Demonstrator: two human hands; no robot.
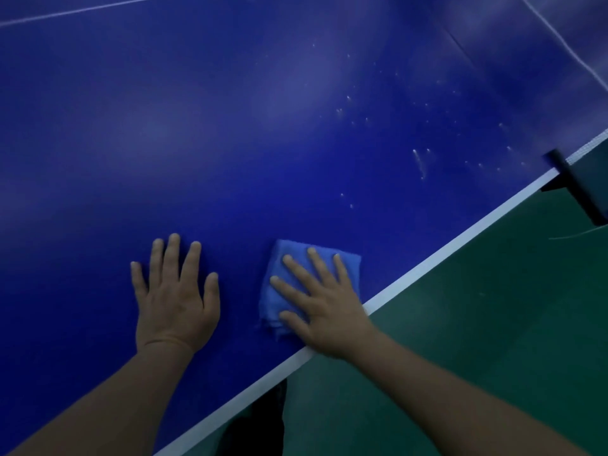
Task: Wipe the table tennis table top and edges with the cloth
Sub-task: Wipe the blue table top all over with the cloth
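Note:
The blue table tennis table top (246,126) fills most of the view, with its white edge line (454,248) running diagonally from lower left to upper right. A folded light blue cloth (276,291) lies flat on the top close to that edge. My right hand (322,304) presses on the cloth with straight, spread fingers. My left hand (174,291) rests flat on the bare table top, to the left of the cloth. White specks and streaks (419,162) mark the surface further up, towards the net.
A black net post clamp (575,185) sits on the table edge at the right, with the net's white band (592,143) beside it. Green floor (493,324) lies beyond the edge. A dark shape (260,422) shows under the table edge at the bottom.

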